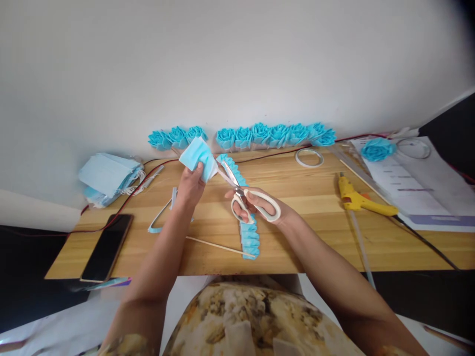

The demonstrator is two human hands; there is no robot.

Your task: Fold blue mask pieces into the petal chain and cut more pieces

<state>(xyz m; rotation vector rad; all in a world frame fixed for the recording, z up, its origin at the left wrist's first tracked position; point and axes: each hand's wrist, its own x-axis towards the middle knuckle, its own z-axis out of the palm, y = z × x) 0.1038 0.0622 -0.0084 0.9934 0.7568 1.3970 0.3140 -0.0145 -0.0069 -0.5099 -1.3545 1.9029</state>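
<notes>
My left hand [193, 184] pinches a piece of light-blue face mask material [197, 157], thumb on top, raised above the table. In my right hand [256, 200] is a pair of scissors [239, 190] with cream handles, my fingers through the loops. The blades are apart and point up and left toward the mask piece's right edge; whether they touch it I cannot tell. Below the scissors lies a row of pleated blue petals [250, 237], partly hidden by my right hand. A thin wooden stick [218, 245] rests across its near end.
Blue flowers [278, 134] line the wall. At left are stacked masks [109, 173] and a phone [107, 247]. A tape roll [309, 157], a yellow glue gun [358, 197] and papers [393, 180] with a blue flower [377, 149] lie right. A red-black cable [137, 190] crosses the table.
</notes>
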